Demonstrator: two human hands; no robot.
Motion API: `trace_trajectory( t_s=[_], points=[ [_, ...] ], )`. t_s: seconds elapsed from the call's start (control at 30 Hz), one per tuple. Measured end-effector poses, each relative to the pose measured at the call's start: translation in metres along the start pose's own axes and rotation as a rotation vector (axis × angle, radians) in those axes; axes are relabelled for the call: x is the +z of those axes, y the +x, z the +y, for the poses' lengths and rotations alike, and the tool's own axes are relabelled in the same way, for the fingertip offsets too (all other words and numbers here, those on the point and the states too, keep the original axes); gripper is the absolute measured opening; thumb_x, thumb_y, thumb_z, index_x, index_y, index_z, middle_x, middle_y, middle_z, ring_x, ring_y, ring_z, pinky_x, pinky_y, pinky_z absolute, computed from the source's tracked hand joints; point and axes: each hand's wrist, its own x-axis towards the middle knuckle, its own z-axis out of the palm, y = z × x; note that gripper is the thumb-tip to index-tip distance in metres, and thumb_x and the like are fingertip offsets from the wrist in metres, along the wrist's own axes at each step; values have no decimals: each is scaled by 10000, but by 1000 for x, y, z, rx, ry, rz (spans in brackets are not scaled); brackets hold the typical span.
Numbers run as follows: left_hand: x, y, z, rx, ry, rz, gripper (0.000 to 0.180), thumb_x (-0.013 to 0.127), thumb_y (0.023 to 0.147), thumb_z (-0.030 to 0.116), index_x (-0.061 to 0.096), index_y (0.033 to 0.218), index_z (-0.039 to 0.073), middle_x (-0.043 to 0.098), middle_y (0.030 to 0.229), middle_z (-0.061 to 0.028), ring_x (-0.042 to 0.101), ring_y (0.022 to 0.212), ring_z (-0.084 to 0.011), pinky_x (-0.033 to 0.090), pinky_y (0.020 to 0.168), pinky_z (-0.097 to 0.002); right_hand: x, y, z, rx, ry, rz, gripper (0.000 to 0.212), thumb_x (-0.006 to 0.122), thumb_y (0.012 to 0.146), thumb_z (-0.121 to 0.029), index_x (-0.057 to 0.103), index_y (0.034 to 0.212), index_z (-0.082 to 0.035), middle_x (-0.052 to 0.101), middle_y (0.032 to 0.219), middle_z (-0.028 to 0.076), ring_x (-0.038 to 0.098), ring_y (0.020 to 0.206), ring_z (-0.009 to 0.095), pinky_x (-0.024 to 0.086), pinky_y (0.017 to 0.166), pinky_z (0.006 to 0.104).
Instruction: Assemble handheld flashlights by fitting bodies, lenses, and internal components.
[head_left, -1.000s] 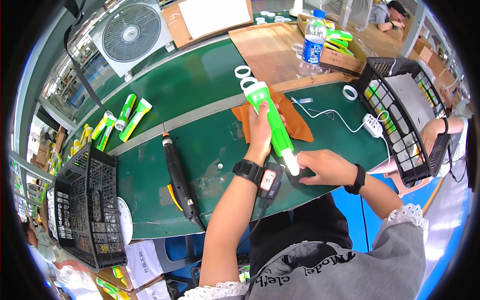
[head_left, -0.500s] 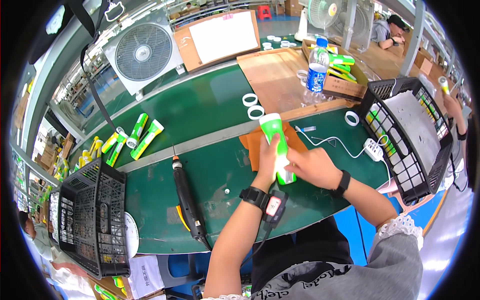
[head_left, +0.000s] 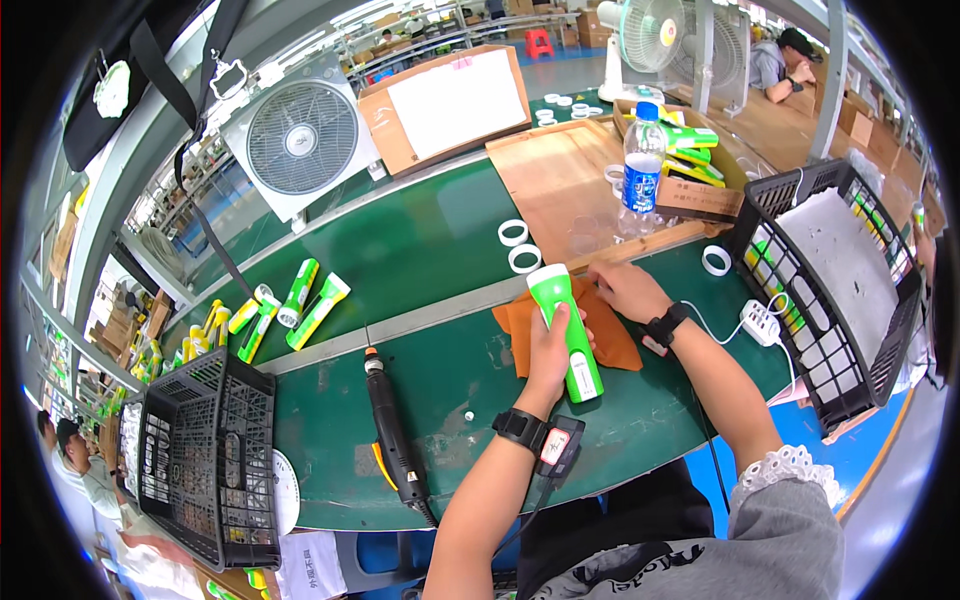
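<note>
My left hand (head_left: 550,350) is clenched round the body of the green flashlight (head_left: 567,325), which lies along the middle of the green counter (head_left: 430,250) with its wide white-rimmed head pointing far and its white tail near me. It rests on the orange cloth (head_left: 620,335), spread flat under it. My right hand (head_left: 620,288) is loosely open, fingers down on the far-right edge of that cloth, just beside the flashlight head, grasping nothing I can see. Left forearm comes up from the near edge, wrist with a black watch (head_left: 520,428) and a small tag hanging off it; right forearm comes in from the near right, black band at the wrist, elbow bent. Left of my left arm a black electric screwdriver (head_left: 392,430) lies on the counter, tip far, cable end near. Further left, a black wire basket (head_left: 200,460); beyond it, a loose bunch of green and yellow flashlights (head_left: 300,305). Far of the cloth: white rings (head_left: 525,258), a wooden board (head_left: 565,180) and a water bottle (head_left: 642,170) standing upright. Right side: a white roll of tape (head_left: 716,260), a white power strip (head_left: 760,322) with its cord, and a second black basket (head_left: 830,290). A box fan (head_left: 300,135) stands at the far left of the counter. Nothing sits between my hands and the flashlight.
</note>
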Motion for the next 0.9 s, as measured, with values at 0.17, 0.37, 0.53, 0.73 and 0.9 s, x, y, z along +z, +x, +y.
trace_trajectory(
  t_s=[0.17,0.37,0.53,0.73,0.9],
  points=[
    [-16,8,-5,54,-224,-207,571,435,806,44,235,1340,75,408,1235,-97,432,1100,-198,398,910,-337,-29,-10,-35,124,654,55,131,596,793,-39,545,903,9,626,827,89,619,729,150,478,629,256],
    [5,-4,6,190,90,-106,833,562,746,-36,73,1411,76,374,1283,-88,401,1144,-178,351,934,-303,-23,-19,-34,-84,774,78,218,618,792,-28,626,1010,-12,663,894,104,638,774,131,497,703,241],
    [6,-5,4,255,216,-39,755,613,745,-20,201,1372,63,430,1205,-79,451,1075,-158,421,863,-281,-28,-26,-41,-321,193,255,227,591,761,-50,647,979,-83,650,805,107,631,684,230,498,630,297],
    [4,-7,2,184,254,-60,786,654,702,-11,219,1354,45,456,1132,-64,485,1003,-144,446,814,-271,-40,-26,-36,-434,-88,233,238,553,724,-54,646,935,-111,635,741,100,611,646,272,497,609,351],
    [9,-10,4,123,279,-114,815,637,711,-14,178,1375,101,470,1047,-58,545,839,-148,491,708,-289,-37,-26,-26,-439,-106,212,222,550,730,-57,637,930,-98,635,764,102,614,666,272,501,624,352]
  ],
)
